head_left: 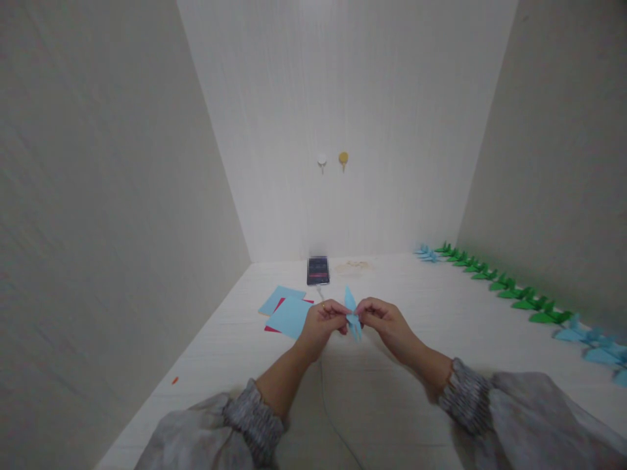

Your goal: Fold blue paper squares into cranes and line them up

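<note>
Both hands meet above the middle of the white table and pinch a small folded light-blue paper figure (351, 312). My left hand (323, 320) grips its left side with fingers curled. My right hand (382, 320) pinches its right side. The paper stands upright between the fingertips, with one pointed end up and one down. A loose stack of square paper sheets (288, 312), light blue with a red one between, lies flat just left of my left hand.
A phone (318, 270) with a lit screen leans at the back wall, its cable running toward me. Folded green paper figures (509, 287) and blue ones (592, 343) line the right wall. Two small hooks (333, 159) sit on the back wall. An orange scrap (175, 380) lies left.
</note>
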`<state>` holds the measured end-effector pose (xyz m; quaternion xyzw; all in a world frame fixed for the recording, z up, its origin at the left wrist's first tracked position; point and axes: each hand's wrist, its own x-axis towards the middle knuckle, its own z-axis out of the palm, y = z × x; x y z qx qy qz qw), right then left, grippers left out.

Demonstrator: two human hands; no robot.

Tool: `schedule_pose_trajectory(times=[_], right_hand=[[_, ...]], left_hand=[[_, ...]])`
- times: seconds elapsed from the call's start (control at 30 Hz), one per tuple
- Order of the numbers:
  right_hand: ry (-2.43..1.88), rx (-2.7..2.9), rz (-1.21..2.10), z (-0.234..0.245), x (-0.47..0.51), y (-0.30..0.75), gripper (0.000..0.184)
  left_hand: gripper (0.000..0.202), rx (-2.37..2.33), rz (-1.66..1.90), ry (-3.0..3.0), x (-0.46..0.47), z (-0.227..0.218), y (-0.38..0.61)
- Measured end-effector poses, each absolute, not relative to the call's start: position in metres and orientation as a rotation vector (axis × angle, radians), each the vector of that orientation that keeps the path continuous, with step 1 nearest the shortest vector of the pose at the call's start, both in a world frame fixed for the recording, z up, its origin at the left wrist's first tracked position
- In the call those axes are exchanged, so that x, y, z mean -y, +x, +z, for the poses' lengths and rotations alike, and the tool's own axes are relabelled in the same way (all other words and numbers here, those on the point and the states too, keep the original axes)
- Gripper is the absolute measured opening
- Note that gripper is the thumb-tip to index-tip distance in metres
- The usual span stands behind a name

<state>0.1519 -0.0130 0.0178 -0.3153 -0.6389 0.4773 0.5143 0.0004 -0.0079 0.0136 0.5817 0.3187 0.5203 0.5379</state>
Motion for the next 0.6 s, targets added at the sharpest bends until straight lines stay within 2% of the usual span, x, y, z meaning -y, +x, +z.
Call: schedule_pose_trajectory(times=[0.43,0.6], right_hand=[[-0.741,1.535,1.127,0.0217,0.0147,0.1485,0.015],[-0.767,1.532,1.156,0.0221,0.0150,0.1476,0.019]], left_hand=[[0.028,-0.796,1.322,1.346,0.0116,0.0200,0.0037],[0.027,-0.808,1.271,1.328,0.0131,0.0203,0.0060]])
